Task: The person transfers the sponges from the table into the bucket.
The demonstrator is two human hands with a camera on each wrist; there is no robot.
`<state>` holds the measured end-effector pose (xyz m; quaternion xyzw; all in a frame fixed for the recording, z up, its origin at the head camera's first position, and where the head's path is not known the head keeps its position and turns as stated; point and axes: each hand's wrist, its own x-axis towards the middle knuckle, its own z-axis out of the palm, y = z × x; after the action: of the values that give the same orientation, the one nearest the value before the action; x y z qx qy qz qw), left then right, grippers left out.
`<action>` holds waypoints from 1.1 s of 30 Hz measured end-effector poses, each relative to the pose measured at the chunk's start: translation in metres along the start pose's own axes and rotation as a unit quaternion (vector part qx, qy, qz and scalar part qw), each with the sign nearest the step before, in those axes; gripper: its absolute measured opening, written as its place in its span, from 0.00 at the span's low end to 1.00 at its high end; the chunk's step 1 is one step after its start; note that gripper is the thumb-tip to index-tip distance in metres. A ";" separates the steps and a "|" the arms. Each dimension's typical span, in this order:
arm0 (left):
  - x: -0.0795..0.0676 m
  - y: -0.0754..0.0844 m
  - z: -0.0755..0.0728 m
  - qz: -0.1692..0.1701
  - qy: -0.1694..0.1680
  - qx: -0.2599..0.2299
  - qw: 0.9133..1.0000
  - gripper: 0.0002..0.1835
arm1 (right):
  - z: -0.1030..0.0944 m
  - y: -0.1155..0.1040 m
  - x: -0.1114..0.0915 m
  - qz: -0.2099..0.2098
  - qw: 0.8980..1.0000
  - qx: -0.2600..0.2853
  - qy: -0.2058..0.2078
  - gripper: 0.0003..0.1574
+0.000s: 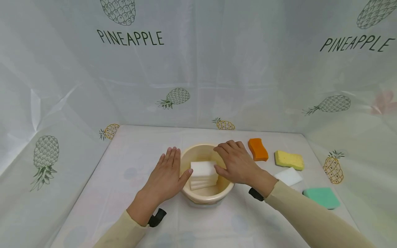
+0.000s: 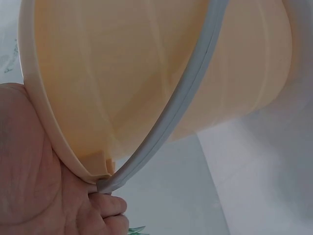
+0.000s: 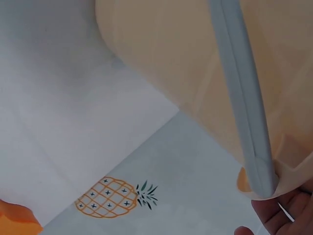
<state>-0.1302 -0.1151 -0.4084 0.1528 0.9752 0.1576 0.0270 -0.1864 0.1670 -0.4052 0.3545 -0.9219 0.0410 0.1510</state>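
Observation:
A cream bucket stands upright on the table, its grey handle lowered on the near side. Inside sits a stack of white sponge blocks. My left hand lies along the left of the rim, fingers straight and together, thumb reaching over the opening. Its palm is right against the rim in the left wrist view. Over the right of the rim is my right hand, fingers loosely bent and thumb above the opening. In the right wrist view its fingers show just below the handle joint.
To the right of the bucket lie an orange sponge, a yellow sponge, a white block and a green sponge. A pineapple-printed curtain rises behind the table and at its sides.

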 end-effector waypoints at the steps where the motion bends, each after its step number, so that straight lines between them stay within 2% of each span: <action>1: 0.000 0.000 0.000 0.001 0.000 0.000 1.000 0.48 | 0.000 0.001 -0.001 0.001 1.000 0.000 0.008 0.32; 6: 0.000 0.000 0.000 0.002 0.000 -0.001 1.000 0.49 | -0.002 0.009 -0.006 0.002 0.999 -0.014 0.051 0.29; 11: 0.001 -0.001 0.001 0.001 -0.002 -0.002 1.000 0.49 | -0.001 0.028 -0.015 -0.008 0.995 -0.027 0.100 0.29; 17: 0.001 -0.001 0.002 0.002 -0.002 -0.006 1.000 0.48 | 0.002 0.057 -0.034 0.006 0.991 -0.050 0.123 0.33; 24: 0.001 0.000 0.002 0.001 -0.003 -0.010 1.000 0.48 | 0.003 0.096 -0.070 0.001 0.990 -0.098 0.098 0.33; 28: 0.001 0.000 0.001 0.000 -0.002 -0.009 1.000 0.48 | -0.004 0.119 -0.092 0.002 0.991 -0.116 0.067 0.38; 33: 0.001 0.000 0.001 -0.002 -0.001 -0.008 1.000 0.49 | -0.014 0.144 -0.119 0.005 0.991 -0.132 0.010 0.43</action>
<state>-0.1310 -0.1146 -0.4093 0.1510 0.9742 0.1651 0.0293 -0.1950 0.3534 -0.4236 0.3261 -0.9194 -0.0770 0.2058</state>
